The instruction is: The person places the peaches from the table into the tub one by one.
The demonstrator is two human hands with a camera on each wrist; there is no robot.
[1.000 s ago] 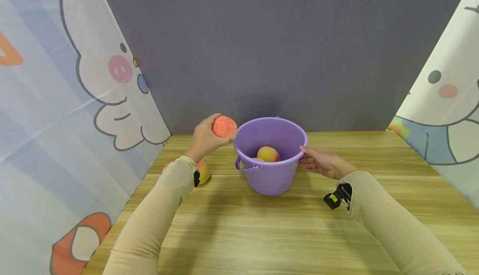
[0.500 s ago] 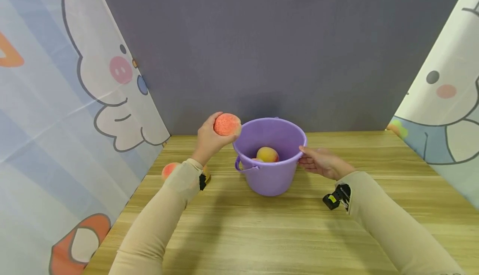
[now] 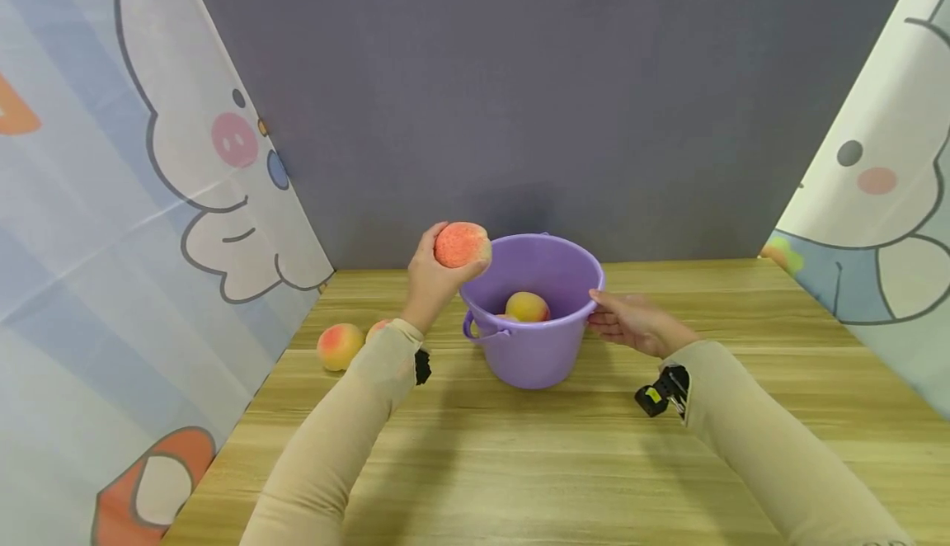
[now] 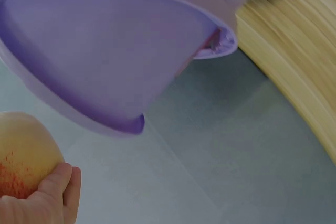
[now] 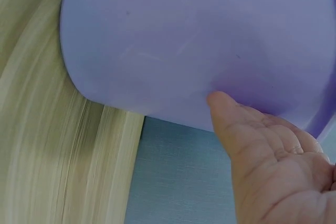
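My left hand (image 3: 430, 282) grips a red-and-yellow peach (image 3: 462, 246), fingers and thumb around it. It is held up at the left rim of a purple bucket (image 3: 531, 360), overlapping that rim in the head view. The left wrist view shows the same peach (image 4: 23, 156) beside the bucket's mouth. Inside the bucket lies a yellow peach (image 3: 528, 307), with part of another showing next to it. My right hand (image 3: 638, 323) holds the bucket's right rim, thumb at the edge and fingers against the outer wall (image 5: 184, 51).
Two more peaches rest on the wooden table (image 3: 475, 463) to the left: one peach (image 3: 340, 345) in full sight, the other peach (image 3: 376, 331) partly behind my left sleeve. The bucket's handle (image 3: 486, 335) hangs at its left front. A grey panel (image 3: 549, 101) stands behind.
My left hand has carried its peach rightward toward the bucket's mouth. The leftmost peach on the table has come out from behind the sleeve. The right hand keeps its hold on the rim.
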